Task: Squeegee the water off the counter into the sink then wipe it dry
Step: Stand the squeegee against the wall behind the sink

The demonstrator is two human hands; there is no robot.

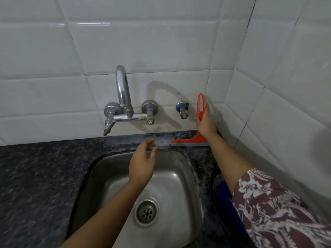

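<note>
From the head camera, my right hand [206,122] is wrapped around the handle of the red squeegee [189,141], fingers clamped on it. The grey blade sits down on the far strip of dark speckled counter [35,167], between the tiled wall and the sink [111,169]. That puts the tool at the far right corner, just right of the small blue-collared valve [182,109]. My left hand [142,163] hovers over the far rim of the sink with its fingers apart and relaxed, holding nothing.

I judge this to be the squeegee step, at the start of a stroke on that back strip. I can't make out standing water on the stone, only a paler patch near the blade. The next move, as I read it, calls for keeping the blade flat and pressed down. I would then draw it left and toward me so the water tips over the sink's edge without hitting the tap [123,90]. The wiping step isn't begun. A blue thing [223,197] lies near right on the counter, half hidden under my arm, and I can't tell if it's the cloth.

I see no brand, label or readable writing anywhere.
</note>
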